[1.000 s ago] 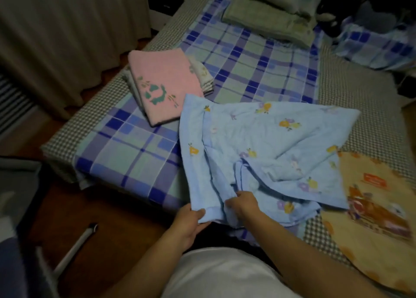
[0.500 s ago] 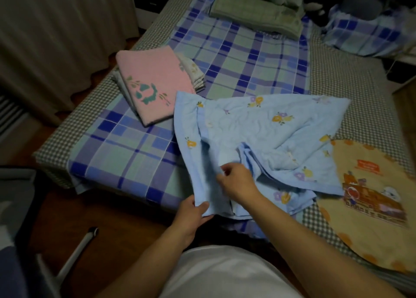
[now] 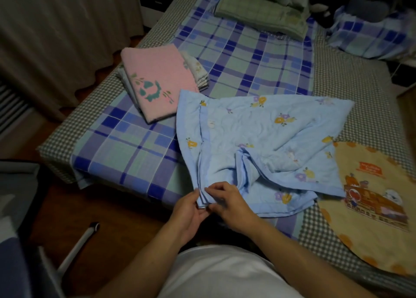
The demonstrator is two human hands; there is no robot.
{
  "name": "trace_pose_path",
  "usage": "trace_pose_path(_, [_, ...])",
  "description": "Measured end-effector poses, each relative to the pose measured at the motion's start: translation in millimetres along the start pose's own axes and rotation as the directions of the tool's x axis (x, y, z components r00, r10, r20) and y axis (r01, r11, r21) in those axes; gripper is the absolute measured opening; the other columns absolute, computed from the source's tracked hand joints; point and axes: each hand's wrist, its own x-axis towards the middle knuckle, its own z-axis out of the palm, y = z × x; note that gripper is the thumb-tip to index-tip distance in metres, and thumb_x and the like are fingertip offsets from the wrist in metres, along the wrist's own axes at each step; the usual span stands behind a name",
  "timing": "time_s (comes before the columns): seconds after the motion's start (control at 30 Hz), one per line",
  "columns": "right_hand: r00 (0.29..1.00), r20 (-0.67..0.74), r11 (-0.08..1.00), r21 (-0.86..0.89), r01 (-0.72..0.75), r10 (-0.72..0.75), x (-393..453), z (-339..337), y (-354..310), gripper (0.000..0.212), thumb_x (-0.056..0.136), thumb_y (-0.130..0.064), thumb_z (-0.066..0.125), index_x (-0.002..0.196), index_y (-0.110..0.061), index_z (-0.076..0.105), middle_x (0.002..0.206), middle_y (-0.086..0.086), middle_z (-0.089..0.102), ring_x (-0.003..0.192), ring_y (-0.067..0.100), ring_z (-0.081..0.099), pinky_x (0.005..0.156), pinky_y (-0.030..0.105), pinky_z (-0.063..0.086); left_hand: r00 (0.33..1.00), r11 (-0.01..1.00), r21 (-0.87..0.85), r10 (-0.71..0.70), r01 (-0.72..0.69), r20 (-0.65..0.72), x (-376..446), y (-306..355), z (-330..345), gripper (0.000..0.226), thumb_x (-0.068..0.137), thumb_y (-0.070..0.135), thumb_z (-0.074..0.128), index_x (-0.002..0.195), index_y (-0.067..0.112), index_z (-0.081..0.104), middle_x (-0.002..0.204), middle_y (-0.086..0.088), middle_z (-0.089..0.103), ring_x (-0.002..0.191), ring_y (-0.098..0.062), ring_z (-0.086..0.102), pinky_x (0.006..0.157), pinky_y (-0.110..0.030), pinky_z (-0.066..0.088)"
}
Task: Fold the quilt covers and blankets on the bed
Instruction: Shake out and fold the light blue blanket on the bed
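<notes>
Both the left hand [image 3: 190, 210] and right hand [image 3: 227, 202] pinch stacked corners of the blue blanket [image 3: 258, 144], apparently matching its edges for folding, while it spreads across the bed [image 3: 139, 153] beyond them.

The bed [image 3: 351, 81] wears a plaid sheet [image 3: 247, 57] over small checks. On it lie a pink folded blanket [image 3: 157, 79] at the left, a blue floral blanket [image 3: 270, 129] rumpled near the middle, a yellow cloth [image 3: 369, 207] at the near right and a green folded blanket [image 3: 258, 14] at the far end.

Single head-worn view looks forward and down, close over the bed [image 3: 351, 77].
</notes>
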Motion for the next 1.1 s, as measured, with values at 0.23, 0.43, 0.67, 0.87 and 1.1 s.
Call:
trace_pose_path(0.23, [0.933,-0.352,0.980,0.198,0.001,0.070,0.5,-3.7,-9.4,0.025,0.101,-0.019,0.052,0.117,-0.011,0.070,0.108,0.001,0.066,0.100,0.012,0.061,0.088,0.025,0.044,0.999,0.998,0.057,0.005,-0.003,-0.032,-0.8,0.1,-4.4,0.030,0.104,0.008,0.042,0.128,0.000,0.058,0.119,-0.020,0.069,0.115,-0.033,0.065,0.098,-0.044,0.051])
trace_pose_path(0.43, [0.904,-0.256,0.885,-0.410,0.220,-0.343,-10.2,18.9,-0.5,0.043,0.094,-0.019,0.048,0.133,-0.008,0.060,0.133,0.010,0.061,0.120,0.025,0.056,0.097,0.034,0.051,1.000,0.995,0.101,0.023,-0.024,0.004,-4.7,8.5,5.4,0.030,0.106,0.009,0.039,0.126,0.002,0.060,0.119,-0.017,0.070,0.113,-0.030,0.066,0.095,-0.039,0.055])
trace_pose_path(0.67, [0.936,-0.218,0.903,-0.392,0.176,-0.277,-6.9,11.4,-8.9,0.059,0.093,-0.048,0.054,0.139,-0.012,0.055,0.140,0.004,0.056,0.127,0.021,0.050,0.103,0.035,0.047,0.999,0.994,-0.096,-0.043,0.043,0.000,-4.8,10.4,4.2,0.035,0.107,0.014,0.035,0.129,0.000,0.058,0.125,-0.022,0.066,0.112,-0.032,0.063,0.098,-0.042,0.050])
trace_pose_path(0.87, [0.938,-0.295,0.965,-0.236,0.112,-0.181,-11.7,7.7,-14.8,0.067,0.092,-0.061,0.050,0.142,-0.016,0.053,0.142,-0.001,0.054,0.132,0.011,0.044,0.110,0.025,0.037,0.987,0.999,0.025,-0.038,0.034,0.155,-3.1,13.9,0.4,0.035,0.101,0.003,0.037,0.126,0.000,0.061,0.125,-0.023,0.065,0.112,-0.031,0.065,0.110,-0.046,0.042])
trace_pose_path(1.1, [0.909,-0.347,0.942,-0.314,0.119,-0.230,-11.6,11.8,-9.8,0.049,0.089,-0.037,0.056,0.131,-0.014,0.063,0.129,0.003,0.064,0.117,0.017,0.058,0.099,0.027,0.047,0.994,0.898,0.427,0.086,-0.105,0.063,-1.0,14.3,16.7,0.029,0.096,-0.006,0.047,0.108,0.007,0.070,0.107,-0.018,0.074,0.098,-0.024,0.072,0.092,-0.036,0.056])
